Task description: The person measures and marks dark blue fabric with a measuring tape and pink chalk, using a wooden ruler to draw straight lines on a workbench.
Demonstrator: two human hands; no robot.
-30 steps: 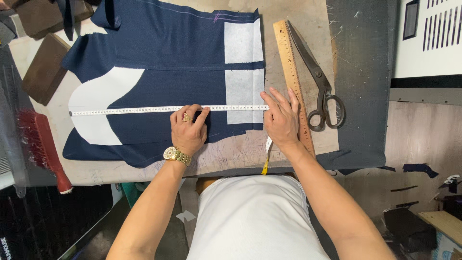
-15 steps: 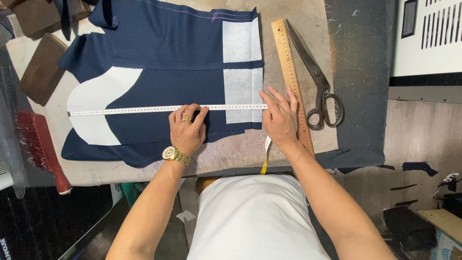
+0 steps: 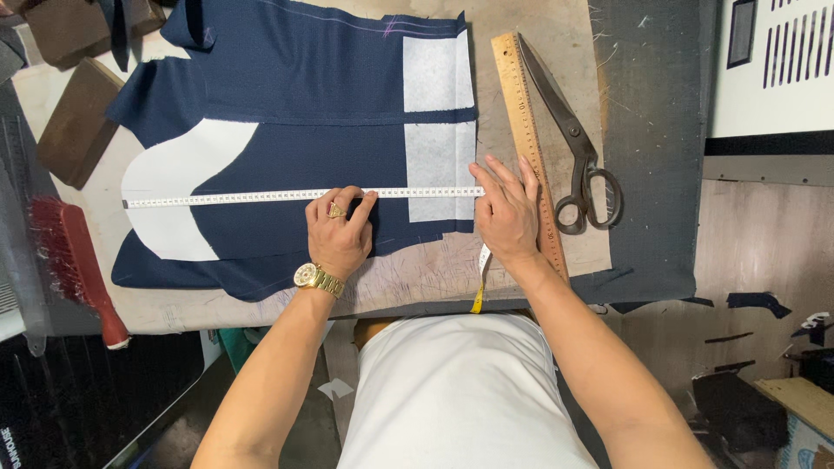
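A navy garment piece with white interfacing patches lies flat on the worktable. A white measuring tape runs straight across it from the left edge to the right edge. My left hand, with a gold watch and ring, presses the tape down on the cloth near its middle. My right hand holds the tape's right part at the fabric edge; the rest of the tape drops off the table's near edge. Both hands pinch or press the tape, fingers fairly flat.
A wooden ruler lies just right of my right hand, with large black scissors beyond it. A red-handled brush lies at the left edge. Brown blocks sit at the upper left. Dark cloth covers the table's right side.
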